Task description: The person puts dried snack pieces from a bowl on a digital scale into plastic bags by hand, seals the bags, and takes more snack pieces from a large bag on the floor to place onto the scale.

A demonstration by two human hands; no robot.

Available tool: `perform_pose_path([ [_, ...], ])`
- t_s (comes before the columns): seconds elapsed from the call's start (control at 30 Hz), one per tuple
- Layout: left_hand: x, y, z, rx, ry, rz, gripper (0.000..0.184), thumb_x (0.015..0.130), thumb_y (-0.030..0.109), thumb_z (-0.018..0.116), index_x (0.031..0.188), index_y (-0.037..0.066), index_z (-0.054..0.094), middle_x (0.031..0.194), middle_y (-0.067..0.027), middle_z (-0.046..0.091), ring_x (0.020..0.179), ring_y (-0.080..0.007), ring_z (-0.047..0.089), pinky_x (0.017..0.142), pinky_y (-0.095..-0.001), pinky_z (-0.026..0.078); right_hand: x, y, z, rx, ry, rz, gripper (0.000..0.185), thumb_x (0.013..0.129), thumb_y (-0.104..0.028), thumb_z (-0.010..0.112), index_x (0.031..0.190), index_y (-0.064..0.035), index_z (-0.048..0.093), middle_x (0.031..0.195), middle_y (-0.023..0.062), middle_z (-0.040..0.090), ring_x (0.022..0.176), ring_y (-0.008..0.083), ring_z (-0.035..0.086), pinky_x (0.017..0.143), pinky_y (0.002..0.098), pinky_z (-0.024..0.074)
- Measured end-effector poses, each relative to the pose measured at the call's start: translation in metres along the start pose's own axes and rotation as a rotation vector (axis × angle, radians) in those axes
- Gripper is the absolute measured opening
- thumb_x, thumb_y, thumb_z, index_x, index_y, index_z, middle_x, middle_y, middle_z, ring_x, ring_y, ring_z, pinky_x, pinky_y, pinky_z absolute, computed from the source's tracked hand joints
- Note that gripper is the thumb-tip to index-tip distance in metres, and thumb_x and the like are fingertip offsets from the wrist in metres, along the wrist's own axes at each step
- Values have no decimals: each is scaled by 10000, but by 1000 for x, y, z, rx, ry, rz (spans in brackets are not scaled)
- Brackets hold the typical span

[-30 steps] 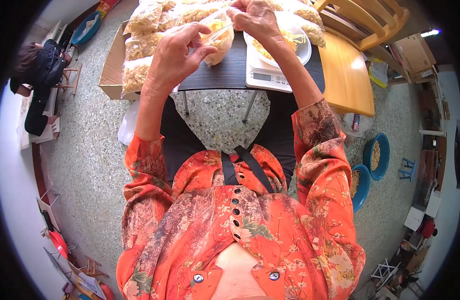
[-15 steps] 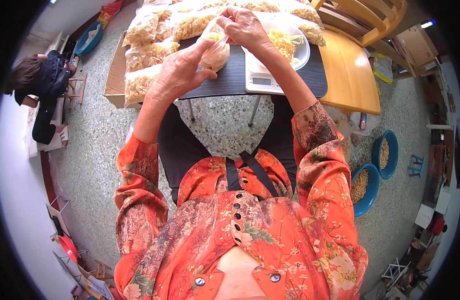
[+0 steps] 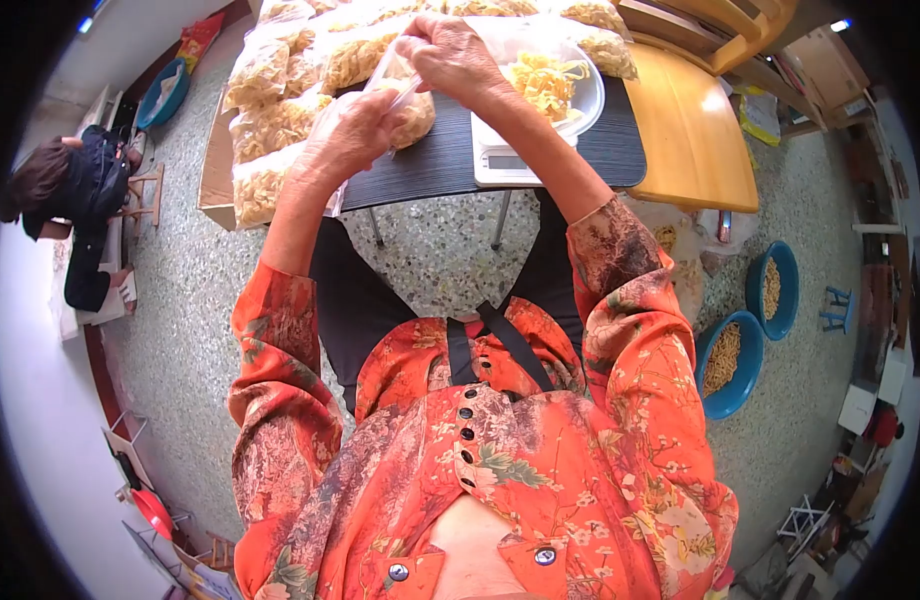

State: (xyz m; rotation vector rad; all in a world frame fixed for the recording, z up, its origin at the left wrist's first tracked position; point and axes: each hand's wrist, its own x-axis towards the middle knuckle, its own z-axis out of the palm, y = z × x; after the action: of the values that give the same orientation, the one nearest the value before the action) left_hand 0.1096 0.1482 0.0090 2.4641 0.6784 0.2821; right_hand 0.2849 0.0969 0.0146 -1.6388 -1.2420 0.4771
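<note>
Over the dark table point(image 3: 450, 165), my left hand point(image 3: 352, 138) pinches the near edge of a clear plastic bag point(image 3: 412, 118) that has pale, noodle-like food in it. My right hand point(image 3: 450, 58) is closed on the upper edge of the same bag. To the right, a clear bowl point(image 3: 592, 100) of yellowish strips point(image 3: 545, 85) rests on a white scale point(image 3: 500, 168), partly covered by my right forearm. Several filled bags point(image 3: 270, 125) are piled at the left and back of the table.
A wooden chair point(image 3: 695, 130) adjoins the table's right side. On the floor at the right stand two blue basins point(image 3: 732, 372) of pale pieces and a small blue stool point(image 3: 837, 309). Another person point(image 3: 85, 190) sits at the far left. A cardboard box point(image 3: 217, 170) is beside the table.
My left fingers, spread apart earlier, have closed in on the bag's edge. Both hands and the bag have shifted slightly left in view. The other person has leaned further into view.
</note>
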Motion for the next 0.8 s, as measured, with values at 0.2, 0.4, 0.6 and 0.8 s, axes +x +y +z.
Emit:
perform_pose_path([
  [0.2, -3, 9, -7, -21, 34, -1, 169, 966, 203, 645, 1062, 70, 685, 629, -113, 632, 448, -200, 615, 448, -349, 502, 2, -7, -9, 39, -19, -15, 263, 936, -236, 631, 997, 12, 694, 757, 59, 679, 605, 128, 666, 584, 270, 571],
  [0.4, -18, 16, -2, -48, 357, 229, 165, 849, 145, 759, 983, 51, 739, 1112, -31, 716, 631, -189, 665, 629, -332, 540, 7, -11, -28, 227, -141, 76, 246, 943, -270, 679, 975, -28, 716, 710, 10, 644, 611, 66, 645, 580, 224, 568],
  [0.6, -27, 23, 5, -157, 423, 282, 146, 836, 43, 760, 976, 16, 732, 948, -71, 659, 685, -170, 650, 618, -290, 525, 0, 0, -33, 276, -152, 144, 282, 930, -268, 708, 1048, -12, 699, 731, 10, 660, 611, 67, 645, 591, 235, 582],
  [0.8, -36, 26, 10, -354, 371, 330, 114, 852, 2, 730, 965, -14, 713, 916, -94, 639, 733, -197, 660, 661, -294, 534, -6, 6, -43, 282, -187, 162, 347, 920, -320, 735, 1091, -21, 693, 769, 9, 673, 629, 59, 647, 590, 229, 579],
])
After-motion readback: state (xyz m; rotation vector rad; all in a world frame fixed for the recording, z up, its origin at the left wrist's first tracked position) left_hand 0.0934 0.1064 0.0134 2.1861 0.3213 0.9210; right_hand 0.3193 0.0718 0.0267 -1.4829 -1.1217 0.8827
